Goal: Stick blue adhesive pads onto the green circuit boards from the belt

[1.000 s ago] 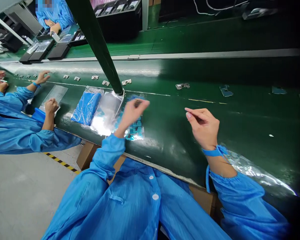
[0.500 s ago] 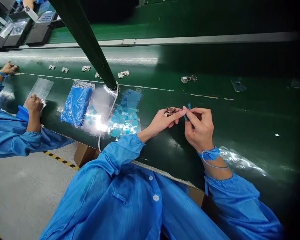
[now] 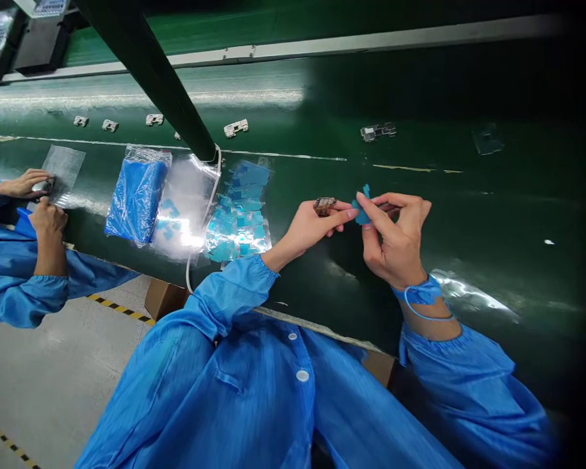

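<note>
1. The blue film (image 3: 362, 207) is between the two hands, at the fingertips. It looks very light and thin, likely limp and perhaps sticky on one face; an edge or corner would be the place to pinch it, so that it does not crease.
2. The right hand (image 3: 398, 234) has thumb and forefinger pinching the film near its upper part; its other fingers are bent.
3. The left hand (image 3: 312, 225) has its thumb tip at the film's near side. Whether that thumb grips the film or only touches it, I cannot tell.
4. A small circuit board (image 3: 325, 206) is held in the left fingers, behind the thumb. It seems light and stiff, with fine parts on its face that could be damaged, so the rim would be the safer grip.
5. Left of the left fingers lies a sheet of blue stickers (image 3: 248, 195), flat and probably slippery.
6. Farther left are a clear bag (image 3: 183, 189) and a wrapped blue bundle (image 3: 137, 202), the bundle thicker and likely soft.
7. Beyond the right fingertips, well apart from them, another board (image 3: 378, 132) lies on the green bench (image 3: 322, 286).
</note>
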`<control>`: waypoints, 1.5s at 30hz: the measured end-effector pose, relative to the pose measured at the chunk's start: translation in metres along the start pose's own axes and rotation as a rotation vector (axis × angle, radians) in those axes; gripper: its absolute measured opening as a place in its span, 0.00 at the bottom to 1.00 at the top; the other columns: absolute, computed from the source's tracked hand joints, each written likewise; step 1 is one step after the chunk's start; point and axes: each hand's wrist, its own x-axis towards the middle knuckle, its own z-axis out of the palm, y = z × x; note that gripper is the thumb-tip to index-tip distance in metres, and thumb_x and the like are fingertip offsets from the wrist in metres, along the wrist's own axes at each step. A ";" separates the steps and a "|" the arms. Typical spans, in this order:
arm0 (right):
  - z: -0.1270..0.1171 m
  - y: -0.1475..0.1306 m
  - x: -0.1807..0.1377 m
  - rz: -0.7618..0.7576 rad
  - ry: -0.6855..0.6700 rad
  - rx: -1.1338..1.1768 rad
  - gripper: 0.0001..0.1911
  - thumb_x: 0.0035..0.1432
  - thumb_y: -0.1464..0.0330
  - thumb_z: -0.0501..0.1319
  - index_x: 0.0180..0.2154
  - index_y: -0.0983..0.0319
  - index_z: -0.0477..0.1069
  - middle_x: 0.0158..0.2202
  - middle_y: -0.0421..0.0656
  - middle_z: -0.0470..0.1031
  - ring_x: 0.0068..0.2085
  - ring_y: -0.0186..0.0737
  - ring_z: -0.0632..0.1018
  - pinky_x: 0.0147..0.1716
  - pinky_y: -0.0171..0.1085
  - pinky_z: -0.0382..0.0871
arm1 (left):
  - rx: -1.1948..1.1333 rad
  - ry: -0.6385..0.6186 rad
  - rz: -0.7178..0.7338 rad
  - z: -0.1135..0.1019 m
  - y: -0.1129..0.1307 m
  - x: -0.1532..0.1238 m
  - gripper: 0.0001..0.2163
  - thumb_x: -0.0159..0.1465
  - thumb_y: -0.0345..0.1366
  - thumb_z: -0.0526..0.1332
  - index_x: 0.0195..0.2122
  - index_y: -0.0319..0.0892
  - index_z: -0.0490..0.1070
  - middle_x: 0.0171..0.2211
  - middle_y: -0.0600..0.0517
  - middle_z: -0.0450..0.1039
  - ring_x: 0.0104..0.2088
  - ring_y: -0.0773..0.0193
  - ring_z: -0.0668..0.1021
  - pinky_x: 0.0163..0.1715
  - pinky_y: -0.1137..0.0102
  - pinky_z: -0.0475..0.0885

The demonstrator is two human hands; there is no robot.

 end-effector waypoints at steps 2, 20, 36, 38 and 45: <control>-0.007 -0.004 0.004 0.040 0.026 0.037 0.28 0.75 0.68 0.58 0.72 0.53 0.74 0.57 0.54 0.73 0.58 0.56 0.76 0.54 0.55 0.76 | 0.078 0.040 0.025 -0.003 0.004 0.000 0.21 0.60 0.47 0.81 0.41 0.34 0.80 0.25 0.56 0.73 0.23 0.74 0.69 0.26 0.73 0.62; -0.015 0.008 0.010 0.205 0.008 0.087 0.23 0.78 0.48 0.62 0.40 0.59 0.76 0.41 0.46 0.77 0.45 0.48 0.77 0.49 0.51 0.70 | 0.125 0.025 -0.003 -0.008 0.010 0.003 0.26 0.72 0.57 0.67 0.56 0.37 0.75 0.29 0.50 0.79 0.19 0.70 0.72 0.18 0.74 0.57; -0.010 -0.005 0.010 0.533 -0.102 0.861 0.25 0.63 0.45 0.78 0.38 0.59 0.80 0.35 0.40 0.78 0.34 0.33 0.76 0.36 0.36 0.72 | 0.078 -0.134 -0.054 -0.014 -0.001 0.007 0.20 0.75 0.51 0.69 0.60 0.45 0.72 0.39 0.50 0.82 0.34 0.58 0.88 0.23 0.74 0.80; -0.009 -0.004 0.010 0.531 -0.131 0.872 0.26 0.64 0.44 0.77 0.38 0.60 0.79 0.34 0.40 0.78 0.34 0.33 0.77 0.37 0.37 0.74 | 0.062 -0.155 -0.059 -0.015 -0.002 0.008 0.19 0.74 0.49 0.70 0.57 0.44 0.73 0.41 0.50 0.83 0.35 0.58 0.88 0.28 0.71 0.84; -0.005 -0.001 0.006 0.549 -0.194 0.823 0.30 0.64 0.39 0.74 0.39 0.59 0.78 0.36 0.41 0.78 0.36 0.35 0.77 0.39 0.37 0.76 | 0.069 -0.162 -0.021 -0.015 -0.002 0.007 0.28 0.70 0.45 0.74 0.67 0.47 0.70 0.51 0.46 0.85 0.40 0.58 0.89 0.37 0.66 0.89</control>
